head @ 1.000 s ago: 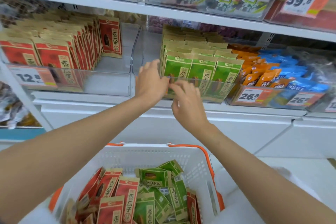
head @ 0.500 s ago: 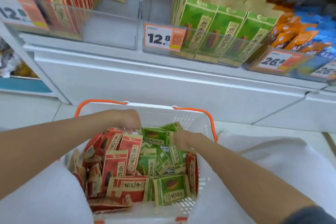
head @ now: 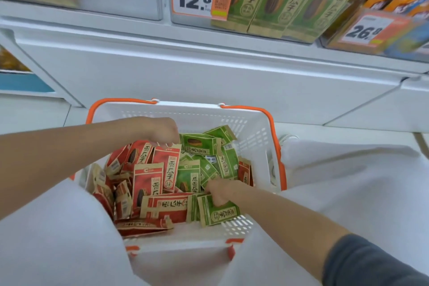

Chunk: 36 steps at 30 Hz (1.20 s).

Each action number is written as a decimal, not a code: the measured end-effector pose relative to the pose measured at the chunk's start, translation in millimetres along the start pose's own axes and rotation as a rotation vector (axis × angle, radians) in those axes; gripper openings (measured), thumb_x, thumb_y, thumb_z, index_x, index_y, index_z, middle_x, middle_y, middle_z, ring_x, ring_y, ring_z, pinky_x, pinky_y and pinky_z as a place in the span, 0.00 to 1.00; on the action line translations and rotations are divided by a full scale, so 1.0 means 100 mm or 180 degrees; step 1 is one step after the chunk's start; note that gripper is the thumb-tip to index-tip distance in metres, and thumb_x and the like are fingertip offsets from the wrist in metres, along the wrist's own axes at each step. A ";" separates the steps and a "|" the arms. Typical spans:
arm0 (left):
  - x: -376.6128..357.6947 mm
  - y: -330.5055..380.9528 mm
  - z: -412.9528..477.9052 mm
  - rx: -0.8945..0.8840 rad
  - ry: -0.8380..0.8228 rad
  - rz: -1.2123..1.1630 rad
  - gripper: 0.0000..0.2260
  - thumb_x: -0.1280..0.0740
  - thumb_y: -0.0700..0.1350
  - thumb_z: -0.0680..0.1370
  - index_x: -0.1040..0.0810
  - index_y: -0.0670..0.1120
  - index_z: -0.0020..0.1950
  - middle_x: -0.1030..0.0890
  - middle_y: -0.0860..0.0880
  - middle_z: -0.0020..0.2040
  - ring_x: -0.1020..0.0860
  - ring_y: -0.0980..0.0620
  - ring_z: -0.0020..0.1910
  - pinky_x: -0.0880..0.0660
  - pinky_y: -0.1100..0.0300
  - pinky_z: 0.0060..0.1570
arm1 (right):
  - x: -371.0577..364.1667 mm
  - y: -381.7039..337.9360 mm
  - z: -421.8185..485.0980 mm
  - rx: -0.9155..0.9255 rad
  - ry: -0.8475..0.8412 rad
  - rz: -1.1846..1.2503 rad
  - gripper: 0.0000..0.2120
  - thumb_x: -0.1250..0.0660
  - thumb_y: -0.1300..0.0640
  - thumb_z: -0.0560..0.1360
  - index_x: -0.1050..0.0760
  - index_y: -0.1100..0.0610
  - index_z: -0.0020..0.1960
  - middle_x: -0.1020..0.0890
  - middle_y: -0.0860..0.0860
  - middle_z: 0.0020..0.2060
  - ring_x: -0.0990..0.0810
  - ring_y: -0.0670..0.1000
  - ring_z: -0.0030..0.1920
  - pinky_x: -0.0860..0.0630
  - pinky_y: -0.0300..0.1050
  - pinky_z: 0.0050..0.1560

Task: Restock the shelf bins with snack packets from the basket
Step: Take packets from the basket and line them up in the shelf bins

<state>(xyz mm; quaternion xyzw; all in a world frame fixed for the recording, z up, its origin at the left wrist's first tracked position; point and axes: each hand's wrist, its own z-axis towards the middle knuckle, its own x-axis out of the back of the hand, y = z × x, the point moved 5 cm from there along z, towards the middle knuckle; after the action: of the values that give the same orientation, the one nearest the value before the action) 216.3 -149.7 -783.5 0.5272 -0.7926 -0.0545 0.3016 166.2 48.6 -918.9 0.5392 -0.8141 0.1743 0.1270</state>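
Packets [head: 162,206] in the basket [head: 185,109] are intermixed; left hand [head: 162,130] pinches a red packet [head: 168,165], right hand [head: 224,190] grips a green packet [head: 219,215], so misbinning or snagged neighbours may result.

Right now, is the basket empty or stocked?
Stocked: red packets and green packets lie piled in the basket, left hand and right hand among them.

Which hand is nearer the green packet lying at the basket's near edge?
Right. The right hand grips the green packet by its top edge. The left hand is apart from it, at the far side of the basket, above the red packets.
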 end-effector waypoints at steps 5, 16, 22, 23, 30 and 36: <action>-0.02 0.01 0.00 -0.0049 0.0003 0.0088 0.10 0.39 0.43 0.82 0.23 0.38 0.58 0.21 0.45 0.50 0.21 0.49 0.46 0.29 0.62 0.33 | 0.07 0.03 -0.06 0.0206 0.0165 -0.0052 0.10 0.32 0.62 0.75 0.24 0.59 0.56 0.20 0.54 0.49 0.20 0.55 0.50 0.20 0.51 0.54; 0.15 0.06 -0.14 -0.0248 0.0082 -0.0534 0.22 0.31 0.49 0.78 0.32 0.47 0.69 0.24 0.51 0.55 0.23 0.49 0.57 0.23 0.54 0.54 | 1.37 0.20 -0.77 0.0589 0.1930 0.2070 0.16 0.33 0.58 0.78 0.27 0.61 0.32 0.33 0.54 0.26 0.35 0.48 0.29 0.35 0.39 0.33; 0.47 0.15 -0.21 -0.0602 0.0800 -0.1440 0.11 0.31 0.49 0.78 0.25 0.47 0.57 0.20 0.49 0.53 0.23 0.50 0.55 0.25 0.57 0.47 | 1.76 0.22 -1.05 0.1057 0.2167 0.3395 0.11 0.35 0.61 0.79 0.22 0.70 0.46 0.20 0.67 0.43 0.21 0.55 0.43 0.21 0.49 0.51; 0.50 0.15 -0.22 -0.0636 0.0826 -0.1632 0.10 0.32 0.47 0.79 0.24 0.45 0.57 0.19 0.48 0.52 0.21 0.49 0.55 0.22 0.55 0.49 | 1.78 0.20 -1.07 0.1073 0.2188 0.3492 0.10 0.34 0.61 0.79 0.22 0.69 0.48 0.19 0.66 0.45 0.20 0.54 0.44 0.20 0.48 0.53; 0.46 0.13 -0.28 -0.0679 0.0713 -0.0981 0.12 0.36 0.50 0.81 0.18 0.43 0.49 0.18 0.44 0.55 0.22 0.45 0.59 0.20 0.55 0.51 | 1.67 0.17 -0.95 0.0737 0.1495 0.3228 0.04 0.33 0.56 0.78 0.26 0.56 0.47 0.19 0.56 0.45 0.19 0.53 0.47 0.21 0.47 0.51; 0.51 0.09 -0.28 -0.0555 0.0760 -0.1466 0.12 0.40 0.45 0.83 0.20 0.39 0.55 0.16 0.42 0.50 0.18 0.47 0.53 0.20 0.59 0.47 | 1.58 0.24 -0.86 0.0379 0.1160 0.3142 0.32 0.29 0.52 0.74 0.37 0.53 0.74 0.25 0.52 0.66 0.25 0.53 0.64 0.31 0.52 0.68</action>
<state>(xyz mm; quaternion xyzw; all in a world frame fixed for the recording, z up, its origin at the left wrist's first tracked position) 210.6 -183.5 -735.4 0.6682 -0.6030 -0.1272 0.4168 84.3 -38.4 -782.5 0.0589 -0.9245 0.3502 0.1384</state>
